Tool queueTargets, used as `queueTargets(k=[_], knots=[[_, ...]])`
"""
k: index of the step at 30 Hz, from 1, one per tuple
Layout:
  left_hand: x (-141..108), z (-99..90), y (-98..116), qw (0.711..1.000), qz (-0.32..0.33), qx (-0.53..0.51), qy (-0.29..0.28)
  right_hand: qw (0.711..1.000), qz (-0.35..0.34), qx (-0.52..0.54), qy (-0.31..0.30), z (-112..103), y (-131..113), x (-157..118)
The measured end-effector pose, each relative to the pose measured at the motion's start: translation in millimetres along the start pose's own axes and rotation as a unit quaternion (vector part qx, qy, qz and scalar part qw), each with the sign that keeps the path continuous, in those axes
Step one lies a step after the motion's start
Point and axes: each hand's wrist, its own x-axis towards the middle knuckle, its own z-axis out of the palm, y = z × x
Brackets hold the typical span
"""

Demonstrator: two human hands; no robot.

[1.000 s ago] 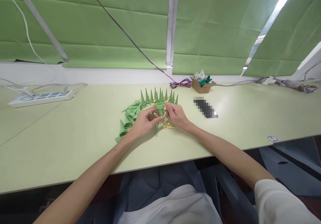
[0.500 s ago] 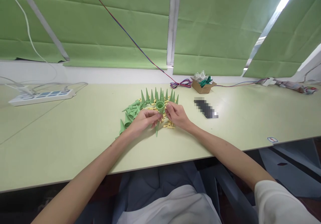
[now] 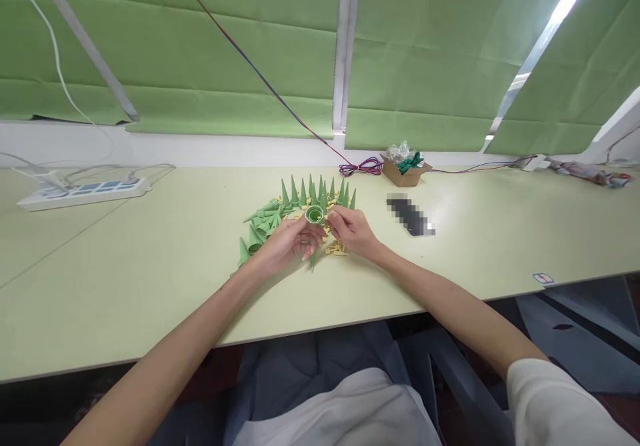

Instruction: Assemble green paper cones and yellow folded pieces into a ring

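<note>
My left hand point(image 3: 295, 243) is closed around a hollow green plastic cone point(image 3: 315, 215), its round open end turned up toward me. Close by on the right, my right hand point(image 3: 353, 229) pinches at the cone's rim, with a small yellow plastic piece point(image 3: 327, 217) at its fingertips, mostly hidden. Behind the hands, several green cones point(image 3: 294, 193) stand point up in a row. More green cones point(image 3: 263, 223) lie heaped left of my left hand. Loose yellow pieces point(image 3: 336, 249) are scattered below and behind my right hand.
A small cardboard box point(image 3: 404, 176) with clear and green plastic stands at the back, beside a coiled red-blue cable point(image 3: 363, 166). A dark, pixelated object point(image 3: 410, 215) lies to the right. The white power strip point(image 3: 85, 194) sits at the far left, and the table's front edge runs below my forearms.
The cone in my left hand has shifted slightly left and down, its opening tipped more toward me. My left fingers have changed their hold, and my right hand stays close at the rim.
</note>
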Motion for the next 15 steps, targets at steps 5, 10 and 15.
queueTargets(k=[5,10,15], knots=[[-0.6,0.0,0.5,1.0,-0.013,-0.004,0.001,1.0,-0.008,-0.023,-0.01,-0.6,-2.4,0.2],[-2.9,0.1,2.0,0.999,-0.003,-0.014,-0.035,1.0,0.0,-0.025,0.0,-0.1,-2.1,0.6],[-4.9,-0.9,0.3,0.998,0.033,0.018,-0.047,0.999,0.013,-0.032,0.004,-1.2,-3.1,1.3]])
